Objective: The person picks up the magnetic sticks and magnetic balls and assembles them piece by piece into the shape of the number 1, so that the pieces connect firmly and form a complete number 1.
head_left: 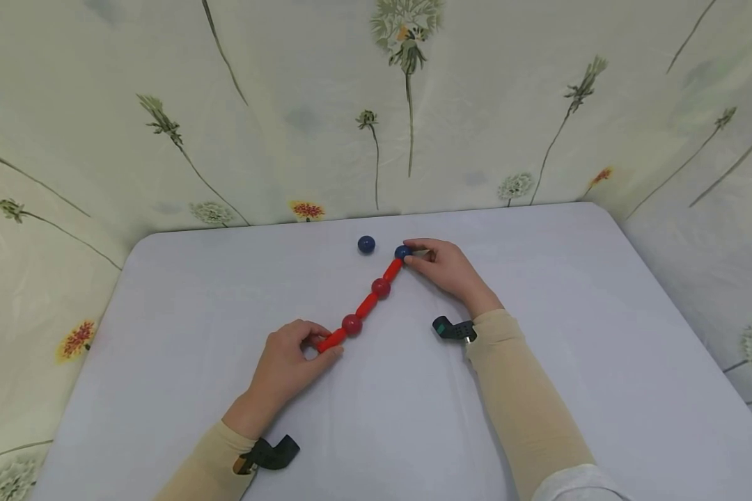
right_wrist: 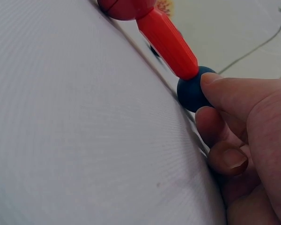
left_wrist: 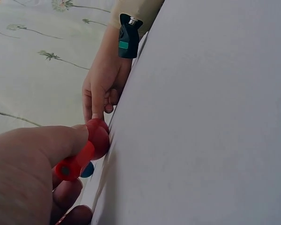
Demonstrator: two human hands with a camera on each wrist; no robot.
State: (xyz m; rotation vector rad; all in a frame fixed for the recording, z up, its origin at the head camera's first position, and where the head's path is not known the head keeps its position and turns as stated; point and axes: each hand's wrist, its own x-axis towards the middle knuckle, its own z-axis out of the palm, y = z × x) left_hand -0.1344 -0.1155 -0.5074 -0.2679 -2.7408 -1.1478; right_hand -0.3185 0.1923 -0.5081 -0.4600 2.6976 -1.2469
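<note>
A straight chain of red rods and red balls runs diagonally over the white table, with a dark blue ball (head_left: 402,252) at its far end. My left hand (head_left: 288,362) pinches the red rod (head_left: 332,339) at the near end between thumb and fingers; a dark round tip shows on that rod in the left wrist view. Between the hands lie a red ball (head_left: 351,324), a middle red rod (head_left: 367,305), a second red ball (head_left: 381,288) and another rod (right_wrist: 168,44). With thumb and fingertips my right hand (head_left: 448,268) grips the blue ball, which touches that last rod.
A second dark blue ball (head_left: 366,244) lies loose near the back edge, left of the right hand. Dandelion-patterned cloth (head_left: 326,160) hangs behind the white table (head_left: 225,278) and along its sides. Dark wrist-worn devices stick out from both sleeves.
</note>
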